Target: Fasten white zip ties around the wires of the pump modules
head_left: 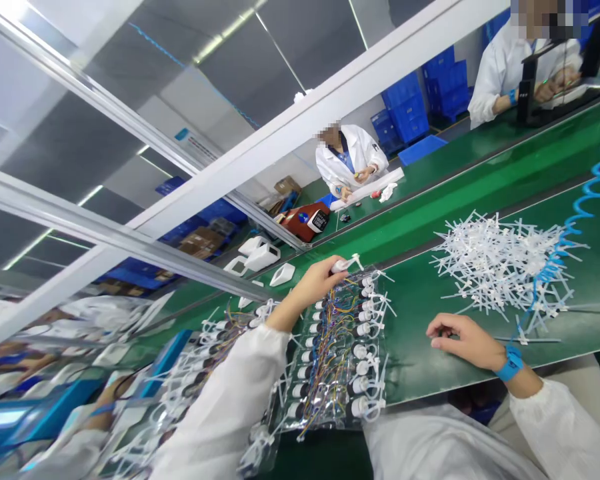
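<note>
My left hand (320, 283) is closed on a small white part with a thin white tube fitting (353, 262), at the far end of a clear plastic tray (325, 390). Rows of small black-and-white cylindrical parts (364, 330) with white tubes lie along the tray, coloured wires bunched between them. Over the green bench to the right hovers my right hand (463, 340), fingers loosely curled and apart, with nothing visible in it. Beyond that hand lies a big heap of white tube pieces with fittings (500, 263).
A blue coiled cord (587, 200) runs over the heap toward my right wrist strap (511, 363). More filled trays (195, 373) are at my left. White housings (263, 255) stand near the metal frame post. Two people (350, 160) sit across the green conveyor (405, 230).
</note>
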### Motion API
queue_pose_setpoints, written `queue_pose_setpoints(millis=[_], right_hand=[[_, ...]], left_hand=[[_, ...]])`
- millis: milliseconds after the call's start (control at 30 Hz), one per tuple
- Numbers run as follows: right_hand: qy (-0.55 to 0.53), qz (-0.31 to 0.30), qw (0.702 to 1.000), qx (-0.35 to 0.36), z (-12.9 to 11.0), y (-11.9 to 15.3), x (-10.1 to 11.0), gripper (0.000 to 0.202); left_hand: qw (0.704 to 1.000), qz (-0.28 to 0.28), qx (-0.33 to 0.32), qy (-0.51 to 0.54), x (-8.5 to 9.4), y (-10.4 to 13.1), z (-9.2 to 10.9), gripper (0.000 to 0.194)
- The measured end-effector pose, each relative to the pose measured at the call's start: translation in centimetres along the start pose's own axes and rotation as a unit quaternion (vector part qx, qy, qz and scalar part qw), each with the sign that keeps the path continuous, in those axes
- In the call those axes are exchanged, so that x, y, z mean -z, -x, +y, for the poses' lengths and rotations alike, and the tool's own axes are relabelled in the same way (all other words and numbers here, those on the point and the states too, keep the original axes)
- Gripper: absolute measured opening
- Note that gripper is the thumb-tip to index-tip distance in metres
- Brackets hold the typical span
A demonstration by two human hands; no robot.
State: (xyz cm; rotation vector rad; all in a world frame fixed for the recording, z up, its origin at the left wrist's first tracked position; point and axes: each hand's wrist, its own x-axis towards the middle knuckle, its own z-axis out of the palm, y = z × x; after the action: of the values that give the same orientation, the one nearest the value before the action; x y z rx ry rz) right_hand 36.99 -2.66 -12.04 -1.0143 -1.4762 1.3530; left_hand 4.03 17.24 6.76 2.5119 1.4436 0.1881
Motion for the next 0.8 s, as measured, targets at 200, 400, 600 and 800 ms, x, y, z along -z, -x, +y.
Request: queue_pose_setpoints(millis=[200,400,600,800], right_hand=[[-0.009,0.018,1.0,-0.023,0.0,-0.6,-0.1,0.032],[-0.02,0.024,0.999,-0.032,0.4,-0.7,0.0,0.037],[-0.011,0.014,0.999,-0.046,-0.1,-0.7,0.3,0.036],[0.004,0.004,0.999,-0.054,-0.3,-0.5,0.7,0.039]], left_hand=[[0.99,-0.097,-0.055,-0.084,-6.1,-7.6,-2.8,0.011],[0.983,-0.122,-0.097,-0.095,-9.1,-8.6,-3.9,0.013],[0.987,-0.092,-0.098,-0.09,-9.7,-7.6,-5.8,0.023],[0.99,-0.068,-0.095,-0.083,-10.4,-6.8,-5.7,0.026]])
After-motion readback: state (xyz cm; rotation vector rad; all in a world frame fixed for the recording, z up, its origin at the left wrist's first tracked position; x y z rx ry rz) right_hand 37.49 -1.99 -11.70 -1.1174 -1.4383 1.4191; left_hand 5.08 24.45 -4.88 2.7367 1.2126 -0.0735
